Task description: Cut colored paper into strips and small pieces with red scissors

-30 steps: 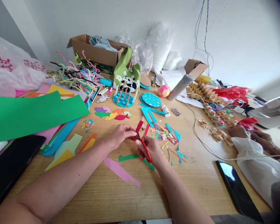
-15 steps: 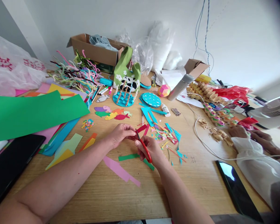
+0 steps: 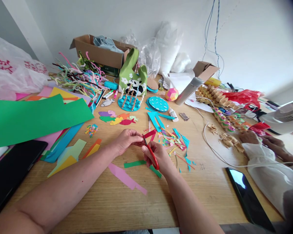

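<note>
My right hand (image 3: 155, 155) is closed round a pair of red-handled scissors (image 3: 152, 154), blades pointing up and away from me. The scissor tips touch or nearly touch the fingertips of my left hand (image 3: 129, 140), which is pinched shut; whatever sits in the pinch is too small to make out. A red paper strip (image 3: 150, 133) shows just beyond the blades. Green paper strips (image 3: 134, 164) and a pink paper piece (image 3: 127, 177) lie below my hands. Colourful paper fish (image 3: 116, 121) are grouped beyond my left hand, with a pile of tiny paper bits (image 3: 91, 130) to their left.
Paper scraps (image 3: 172, 139) are scattered right of my hands. Green card (image 3: 39, 118) and coloured sheets cover the left. A panda bag (image 3: 134, 78), a grey bottle (image 3: 189, 91) and a glue bottle (image 3: 173, 114) stand or lie behind. A phone (image 3: 246, 198) and another person's hands (image 3: 250, 137) are at right.
Almost nothing differs. The scissor blades have shifted very slightly at my left fingertips, while both hands keep nearly the same place.
</note>
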`<state>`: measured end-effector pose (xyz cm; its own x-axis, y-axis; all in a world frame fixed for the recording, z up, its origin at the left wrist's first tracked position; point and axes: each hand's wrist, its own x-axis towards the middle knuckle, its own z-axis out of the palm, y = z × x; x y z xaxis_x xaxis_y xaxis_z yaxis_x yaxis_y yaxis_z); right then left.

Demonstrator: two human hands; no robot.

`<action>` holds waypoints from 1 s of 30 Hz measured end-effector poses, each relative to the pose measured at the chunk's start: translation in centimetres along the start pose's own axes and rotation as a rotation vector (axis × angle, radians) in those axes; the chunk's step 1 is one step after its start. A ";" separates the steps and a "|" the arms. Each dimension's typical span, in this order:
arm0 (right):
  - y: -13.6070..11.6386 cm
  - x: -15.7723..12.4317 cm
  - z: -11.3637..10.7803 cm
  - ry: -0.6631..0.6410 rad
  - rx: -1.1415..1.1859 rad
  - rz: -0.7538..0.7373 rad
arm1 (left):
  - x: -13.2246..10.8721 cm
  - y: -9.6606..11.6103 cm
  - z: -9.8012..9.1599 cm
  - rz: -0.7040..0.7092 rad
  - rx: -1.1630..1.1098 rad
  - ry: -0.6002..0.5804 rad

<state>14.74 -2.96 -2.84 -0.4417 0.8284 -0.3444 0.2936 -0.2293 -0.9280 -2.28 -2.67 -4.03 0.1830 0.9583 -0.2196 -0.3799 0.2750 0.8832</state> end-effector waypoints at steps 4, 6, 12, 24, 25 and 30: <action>-0.2 0.0 0.1 0.003 -0.012 0.004 | 0.0 0.1 0.1 0.003 0.034 0.016; -0.2 -0.1 0.0 0.001 -0.015 0.002 | 0.0 0.1 0.1 0.006 0.045 0.006; -0.1 -0.1 0.0 -0.020 -0.004 -0.009 | 0.2 -0.2 -0.3 0.010 0.027 -0.010; 0.6 0.2 0.0 -0.020 0.036 -0.022 | 0.1 -0.3 0.0 0.009 -0.016 -0.002; 0.6 0.3 0.0 -0.021 0.037 -0.016 | 0.1 -0.3 0.0 0.009 -0.015 0.001; 0.5 0.3 0.0 -0.027 0.033 -0.005 | 0.1 -0.2 0.0 0.003 0.003 -0.002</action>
<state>14.72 -2.85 -3.47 -0.4664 0.8155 -0.3426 0.2635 -0.2417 -0.9339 -2.17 -2.62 -4.23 0.1841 0.9589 -0.2160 -0.3775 0.2719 0.8852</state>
